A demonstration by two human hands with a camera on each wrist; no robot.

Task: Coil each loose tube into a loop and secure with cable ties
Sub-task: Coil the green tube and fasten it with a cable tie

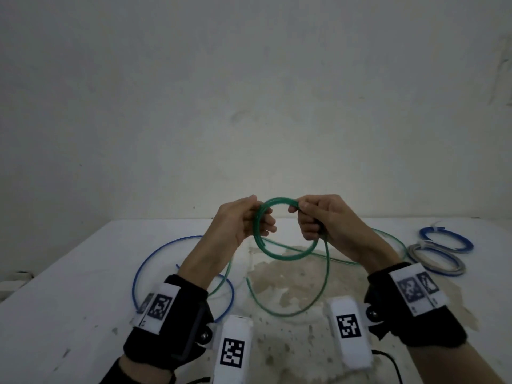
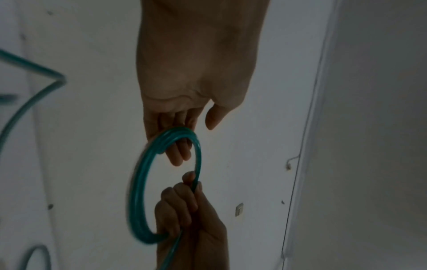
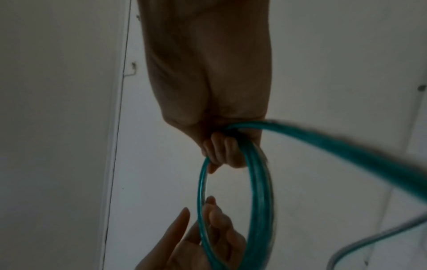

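**Green tube mid-coil, both hands on the loop**

While the green tube (image 1: pixel 286 254) is held up above the tabletop (image 1: pixel 69 286), its coiled part forms a small ring of several turns between the two hands. Left hand (image 1: pixel 241 221): fingers pass through the ring on its left side, thumb on top; in the left wrist view the fingers (image 2: pixel 177 151) are only loosely bent with the turns lying across them, thumb apart. Right hand (image 1: pixel 324 220): clamped in a fist around the ring's right side, the turns running through the curled fingers (image 3: pixel 221 151).

Uncoiled remainder of the green tube trails from the right hand down to the tabletop in wide loose curves beneath the hands.

Surroundings: loose blue tube (image 1: pixel 144 261) lies in an open curve on the tabletop at left, partly hidden by the left forearm and crossing the green slack. Far right: blue coil (image 1: pixel 446 239) and grey coil (image 1: pixel 435 259), each bound, touching one another. Brownish stain (image 1: pixel 288 281) marks the tabletop centre. Plain wall (image 1: pixel 249 92) behind.

No containers in view.
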